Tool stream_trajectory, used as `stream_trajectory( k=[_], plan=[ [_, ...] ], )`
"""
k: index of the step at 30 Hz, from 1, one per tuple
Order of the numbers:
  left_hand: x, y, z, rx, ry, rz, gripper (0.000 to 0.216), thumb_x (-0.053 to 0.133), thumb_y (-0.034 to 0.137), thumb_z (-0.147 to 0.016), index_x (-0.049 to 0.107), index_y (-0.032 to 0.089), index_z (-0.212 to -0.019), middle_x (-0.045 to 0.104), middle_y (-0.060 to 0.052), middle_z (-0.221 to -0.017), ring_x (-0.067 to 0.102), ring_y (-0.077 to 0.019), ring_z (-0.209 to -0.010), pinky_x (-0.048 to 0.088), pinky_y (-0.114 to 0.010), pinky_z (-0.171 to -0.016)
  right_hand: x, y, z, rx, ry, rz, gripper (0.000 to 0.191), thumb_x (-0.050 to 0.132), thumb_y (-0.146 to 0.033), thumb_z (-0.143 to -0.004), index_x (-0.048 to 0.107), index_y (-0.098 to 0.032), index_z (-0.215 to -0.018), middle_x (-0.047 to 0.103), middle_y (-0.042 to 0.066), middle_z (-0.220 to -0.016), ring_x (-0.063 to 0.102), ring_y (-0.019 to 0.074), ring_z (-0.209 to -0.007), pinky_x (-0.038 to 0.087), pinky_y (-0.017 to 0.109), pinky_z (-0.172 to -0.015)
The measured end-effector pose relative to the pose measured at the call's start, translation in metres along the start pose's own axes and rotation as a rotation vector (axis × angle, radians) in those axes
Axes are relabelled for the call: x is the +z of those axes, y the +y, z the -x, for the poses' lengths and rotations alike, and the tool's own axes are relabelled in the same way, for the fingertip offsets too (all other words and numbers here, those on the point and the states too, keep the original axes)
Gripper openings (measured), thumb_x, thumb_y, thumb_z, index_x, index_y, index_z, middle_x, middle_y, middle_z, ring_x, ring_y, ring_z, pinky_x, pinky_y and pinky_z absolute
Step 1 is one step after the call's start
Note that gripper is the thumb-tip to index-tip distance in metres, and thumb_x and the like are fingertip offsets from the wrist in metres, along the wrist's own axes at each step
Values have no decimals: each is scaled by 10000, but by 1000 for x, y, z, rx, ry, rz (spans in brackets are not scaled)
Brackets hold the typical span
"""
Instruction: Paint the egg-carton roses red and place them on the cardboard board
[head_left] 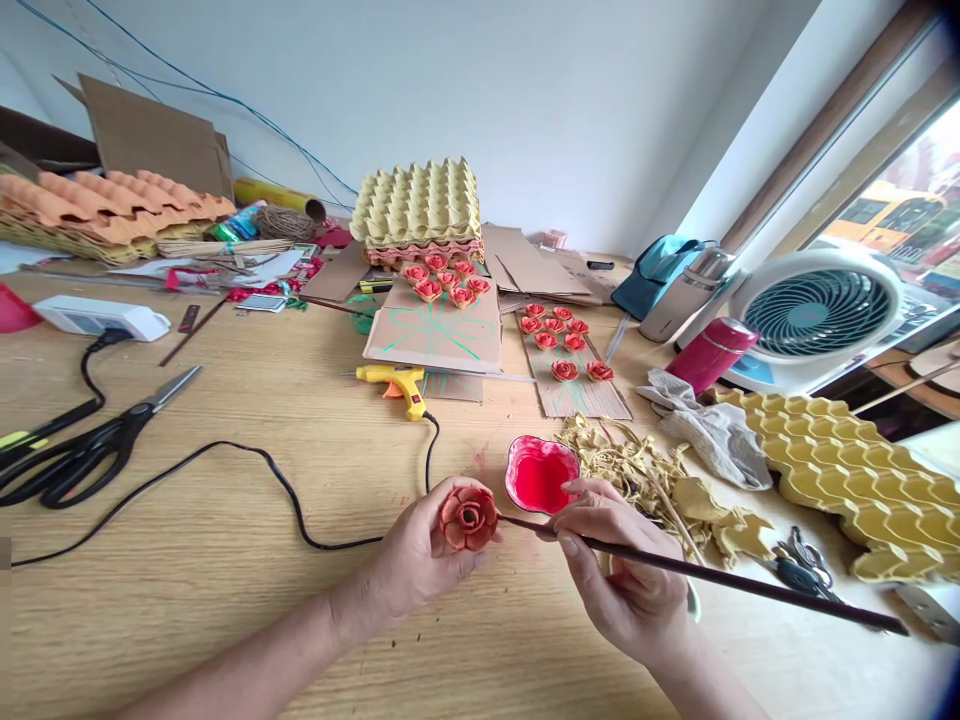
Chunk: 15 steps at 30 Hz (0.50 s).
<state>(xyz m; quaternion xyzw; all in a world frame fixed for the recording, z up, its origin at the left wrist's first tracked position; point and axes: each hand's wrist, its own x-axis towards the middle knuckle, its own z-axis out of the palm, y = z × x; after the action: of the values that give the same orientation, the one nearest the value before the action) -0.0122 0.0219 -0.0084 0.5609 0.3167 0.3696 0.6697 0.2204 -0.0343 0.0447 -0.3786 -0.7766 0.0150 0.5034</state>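
Observation:
My left hand [424,555] is closed round a red rose [469,518] that looks made of egg-carton pulp, its petals facing up. In my right hand [626,575] is a long dark paintbrush [720,577], and its tip meets the rose's right edge. Just beyond my fingers stands a small wavy-rimmed bowl [513,478] of red paint. Similar red roses [564,371] sit on a cardboard strip [592,400] behind the bowl. More roses rest on another cardboard piece [431,340] with green lines drawn on it.
A yellow glue gun [401,385] lies mid-table, its black cable running left. Black scissors [112,440] and a white power strip [101,318] are at left. Yellow carton scraps [630,465], egg trays [862,480], a pink bottle [712,355] and a fan [814,310] occupy the right.

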Motion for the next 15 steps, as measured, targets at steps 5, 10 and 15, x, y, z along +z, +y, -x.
stream_trajectory(
  k=[5, 10, 15],
  plan=[
    [0, -2, 0, 9, -1, 61, 548, 1043, 422, -763, 678, 211, -1113, 785, -53, -1017, 804, -214, -909, 617, -300, -836, -1, -1, -2, -4, 48, -9, 260, 628, -16, -984, 704, -240, -1091, 803, 4, -791, 801, 194, -705, 720, 383, -902],
    [-2, -3, -1, 0, 14, 50, 581, 1056, 465, -766, 681, 208, -1127, 801, -62, -1028, 826, -229, -926, 634, -307, -853, 0, 0, -1, 7, 7, -24, 244, 641, -39, -1012, 710, -252, -1109, 816, 14, -823, 802, 204, -741, 716, 387, -896],
    [-5, -9, -1, 12, 24, 67, 584, 1053, 474, -777, 679, 219, -1146, 807, -60, -1042, 835, -236, -955, 646, -308, -882, 0, 6, 7, 50, 78, -79, 201, 633, -65, -1054, 726, -236, -1106, 801, 20, -844, 786, 192, -779, 693, 382, -933]
  ],
)
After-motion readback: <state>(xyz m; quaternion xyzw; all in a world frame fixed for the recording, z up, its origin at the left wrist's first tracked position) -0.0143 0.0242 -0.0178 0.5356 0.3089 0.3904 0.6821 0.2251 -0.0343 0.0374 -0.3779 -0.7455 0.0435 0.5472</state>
